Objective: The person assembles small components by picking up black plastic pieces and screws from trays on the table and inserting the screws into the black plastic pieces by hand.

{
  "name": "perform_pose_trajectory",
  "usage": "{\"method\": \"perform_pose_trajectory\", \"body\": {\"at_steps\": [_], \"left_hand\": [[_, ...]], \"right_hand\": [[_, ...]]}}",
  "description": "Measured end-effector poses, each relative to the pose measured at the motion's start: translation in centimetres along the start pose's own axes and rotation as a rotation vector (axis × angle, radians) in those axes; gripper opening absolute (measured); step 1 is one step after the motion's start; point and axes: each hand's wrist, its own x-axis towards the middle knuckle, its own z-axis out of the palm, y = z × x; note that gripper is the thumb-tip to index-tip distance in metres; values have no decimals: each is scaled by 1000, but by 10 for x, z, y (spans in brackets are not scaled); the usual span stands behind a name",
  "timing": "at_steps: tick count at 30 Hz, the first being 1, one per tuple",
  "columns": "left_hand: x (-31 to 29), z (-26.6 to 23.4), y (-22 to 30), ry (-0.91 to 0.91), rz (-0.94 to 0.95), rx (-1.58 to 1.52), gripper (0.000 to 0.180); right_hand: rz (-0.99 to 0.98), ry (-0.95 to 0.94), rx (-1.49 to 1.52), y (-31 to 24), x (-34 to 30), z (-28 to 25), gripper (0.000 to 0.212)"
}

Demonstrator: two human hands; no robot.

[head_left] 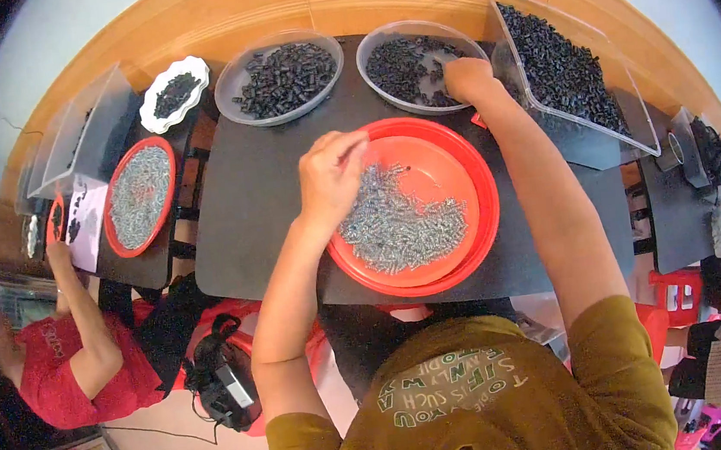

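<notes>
A red round basin [487, 213] sits on the black table [250, 201] in front of me, with a pile of small silver screws [404, 229] in its near half. My left hand [331, 176] hovers over the basin's left rim, fingertips pinched together just above the screws. My right hand [470, 78] reaches forward into a clear round bowl [371, 43] of small black plastic pieces [401, 63]. Its fingers curl down among the pieces and are hidden.
A second clear bowl of black pieces [281, 78] stands at the back left, and a clear bin of them [567, 75] at the right. Further left are a white dish [176, 91], another red basin of screws [140, 194] and a person in red [79, 365].
</notes>
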Motion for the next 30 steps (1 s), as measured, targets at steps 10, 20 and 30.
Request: {"method": "perform_pose_trajectory", "body": {"at_steps": [10, 20, 30], "left_hand": [[-6, -10, -7, 62, -65, 21, 11], [-5, -5, -4, 100, -6, 61, 9], [-7, -2, -8, 80, -80, 42, 9]], "right_hand": [[-153, 178, 484, 1, 15, 22, 23], [-142, 263, 474, -2, 6, 24, 21], [-1, 316, 433, -8, 2, 20, 25]]}}
